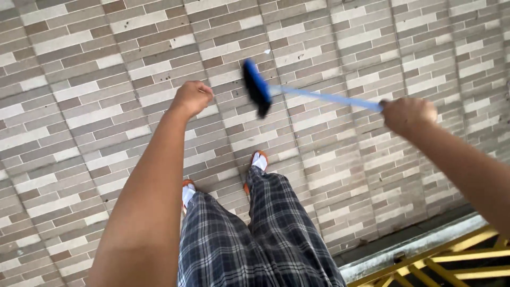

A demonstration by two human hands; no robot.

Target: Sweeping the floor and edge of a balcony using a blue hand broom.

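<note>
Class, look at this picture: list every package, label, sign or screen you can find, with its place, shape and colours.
None of these is in view. The picture shows only a tiled floor, a blue brush with a long handle held in the right hand, the left hand closed in a fist, and a yellow metal frame at the lower right.

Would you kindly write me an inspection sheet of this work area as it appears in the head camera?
Surface: floor of narrow beige and brown tiles, with small dark specks.
Job's things: blue broom with a pale blue handle, its head lifted over the floor.
Clutter: nothing seen apart from the specks.
Hands: right hand closed on the handle's end; left hand a closed fist, holding nothing visible.
Cables: nothing seen.
Surroundings: the person's plaid trousers and orange-and-white footwear; a yellow metal frame beside a grey ledge at lower right.
</note>
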